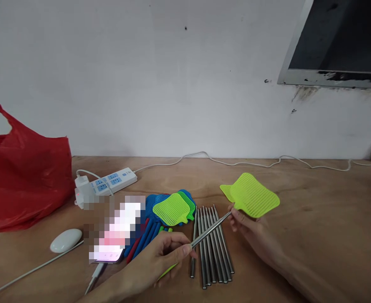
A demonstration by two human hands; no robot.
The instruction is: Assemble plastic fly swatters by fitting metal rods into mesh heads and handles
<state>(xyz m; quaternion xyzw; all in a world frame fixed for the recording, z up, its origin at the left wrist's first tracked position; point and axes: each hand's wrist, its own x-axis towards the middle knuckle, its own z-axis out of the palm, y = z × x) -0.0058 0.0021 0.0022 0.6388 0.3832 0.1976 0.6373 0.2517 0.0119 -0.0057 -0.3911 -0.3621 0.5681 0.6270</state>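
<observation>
My left hand [172, 252] is closed around a telescopic metal rod [209, 233], which slants up to the right. A yellow-green strip [167, 272] shows beneath that hand; whether it is held cannot be told. My right hand [251, 229] pinches the neck of a yellow-green fly swatter head [253, 195], where the rod's thin end meets it. Several more metal rods [215, 252] lie side by side below the held one. Left of them is a pile of swatter heads, with a yellow-green one [172, 209] on top of green and blue [152, 208] ones.
Blue and red handles [147, 237] lie beside a lit phone [117, 233]. A white power strip [116, 181], a white mouse-shaped object [65, 240] and a red plastic bag [27, 181] are at the left. Another yellow-green head [225, 191] is behind the held one. A cable [232, 163] runs along the wall.
</observation>
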